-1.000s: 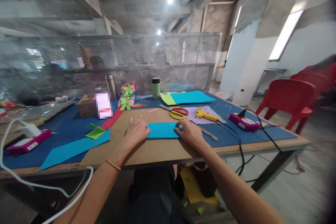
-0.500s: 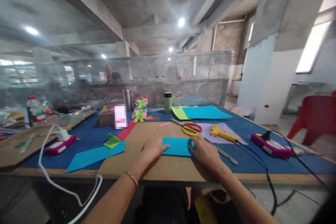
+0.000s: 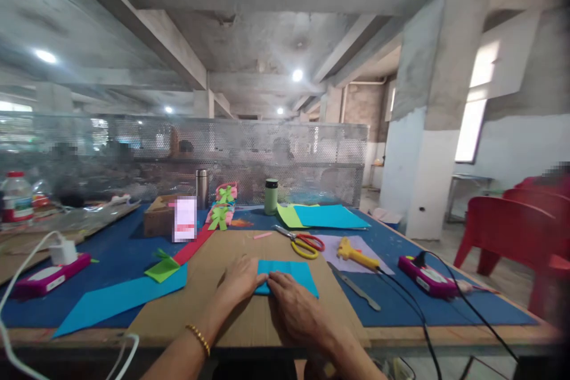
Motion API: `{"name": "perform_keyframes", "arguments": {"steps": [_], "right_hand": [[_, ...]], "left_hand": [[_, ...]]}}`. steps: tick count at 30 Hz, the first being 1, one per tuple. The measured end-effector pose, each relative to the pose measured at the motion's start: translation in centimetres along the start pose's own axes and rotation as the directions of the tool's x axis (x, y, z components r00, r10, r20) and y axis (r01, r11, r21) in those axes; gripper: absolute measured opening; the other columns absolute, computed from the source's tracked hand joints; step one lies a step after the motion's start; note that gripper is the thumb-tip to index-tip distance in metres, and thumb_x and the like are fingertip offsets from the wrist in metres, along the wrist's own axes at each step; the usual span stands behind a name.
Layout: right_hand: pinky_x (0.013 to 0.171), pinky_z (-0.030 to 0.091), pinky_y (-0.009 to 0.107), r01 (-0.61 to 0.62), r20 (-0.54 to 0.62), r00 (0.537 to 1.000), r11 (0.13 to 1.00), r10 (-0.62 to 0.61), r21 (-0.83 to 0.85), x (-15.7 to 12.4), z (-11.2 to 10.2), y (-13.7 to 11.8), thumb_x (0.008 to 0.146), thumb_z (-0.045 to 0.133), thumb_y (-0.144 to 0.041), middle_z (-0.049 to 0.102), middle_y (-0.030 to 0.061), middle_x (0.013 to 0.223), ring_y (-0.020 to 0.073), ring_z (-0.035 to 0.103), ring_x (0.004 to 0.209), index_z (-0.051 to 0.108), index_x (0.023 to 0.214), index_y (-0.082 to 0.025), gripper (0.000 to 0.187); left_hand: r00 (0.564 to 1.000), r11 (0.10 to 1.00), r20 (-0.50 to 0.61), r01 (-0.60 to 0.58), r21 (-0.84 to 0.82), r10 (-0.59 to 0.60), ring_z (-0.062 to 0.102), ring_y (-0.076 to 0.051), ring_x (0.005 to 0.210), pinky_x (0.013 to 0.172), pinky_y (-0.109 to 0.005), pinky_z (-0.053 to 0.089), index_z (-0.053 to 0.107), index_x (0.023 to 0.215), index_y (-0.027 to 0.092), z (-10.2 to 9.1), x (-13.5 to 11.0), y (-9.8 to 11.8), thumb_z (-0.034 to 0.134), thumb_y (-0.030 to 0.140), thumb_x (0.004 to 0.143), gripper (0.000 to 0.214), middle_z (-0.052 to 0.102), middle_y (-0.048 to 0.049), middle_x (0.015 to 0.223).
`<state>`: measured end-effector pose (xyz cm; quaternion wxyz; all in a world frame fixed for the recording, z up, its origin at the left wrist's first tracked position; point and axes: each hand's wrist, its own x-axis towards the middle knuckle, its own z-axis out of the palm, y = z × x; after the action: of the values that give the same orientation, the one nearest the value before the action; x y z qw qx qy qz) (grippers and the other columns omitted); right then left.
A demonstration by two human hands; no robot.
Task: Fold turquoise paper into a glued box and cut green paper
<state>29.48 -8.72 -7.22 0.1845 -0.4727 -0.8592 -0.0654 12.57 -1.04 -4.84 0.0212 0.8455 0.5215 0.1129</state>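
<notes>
A folded piece of blue craft paper [image 3: 303, 276] lies on the brown cardboard sheet [image 3: 196, 303] in front of me. My left hand [image 3: 243, 278] is at its left edge, thumb over the paper and fingers curled together beside it. On top of the paper, my right hand [image 3: 294, 304] presses close to the left thumb, its fingers bunched on the left part of the fold. The right fingertips nearly meet the left thumb. Part of the paper's near edge is hidden under the right hand.
Scissors [image 3: 305, 244], a metal craft knife [image 3: 356, 288] and a yellow glue gun [image 3: 356, 255] lie to the right. Blue sheets [image 3: 332, 217] and a green bottle [image 3: 271, 197] stand behind. A blue strip [image 3: 120, 297], red strip [image 3: 193, 246] and purple power strips [image 3: 53, 276] flank the cardboard.
My right hand has moved from the paper's right edge leftward across it, close to my left hand. The left hand stays at the left edge. The view has tilted up and turned right.
</notes>
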Motion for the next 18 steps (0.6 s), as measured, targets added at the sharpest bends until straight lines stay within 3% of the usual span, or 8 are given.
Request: {"name": "perform_keyframes", "arguments": {"steps": [7,18], "right_hand": [[0.121,0.030,0.049,-0.078,0.062,0.995,0.994,0.073,0.080,-1.7,-0.9,-0.9,0.101,0.041,-0.037,0.046,0.0166,0.153,0.0300,0.039,0.145,0.050,0.145,-0.010,0.053],[0.120,0.030,0.050,-0.226,0.058,0.972,0.972,0.229,-0.064,-6.5,-3.1,0.5,0.103,0.038,-0.032,0.048,0.0177,0.151,0.0269,0.039,0.145,0.054,0.141,-0.011,0.046]], "left_hand": [[1.000,1.000,0.005,0.005,0.016,-0.005,0.062,-0.031,0.118,0.096,-0.036,0.046,0.066,0.118,0.015,0.2,0.1,-0.2,0.053,0.043,0.093,0.040,0.068,-0.0177,0.123],[0.998,1.000,0.064,0.010,0.029,-0.012,0.064,-0.032,0.116,0.089,-0.036,0.048,0.068,0.115,0.015,-1.4,-0.6,0.3,0.053,0.045,0.094,0.039,0.069,-0.0192,0.121]]}}
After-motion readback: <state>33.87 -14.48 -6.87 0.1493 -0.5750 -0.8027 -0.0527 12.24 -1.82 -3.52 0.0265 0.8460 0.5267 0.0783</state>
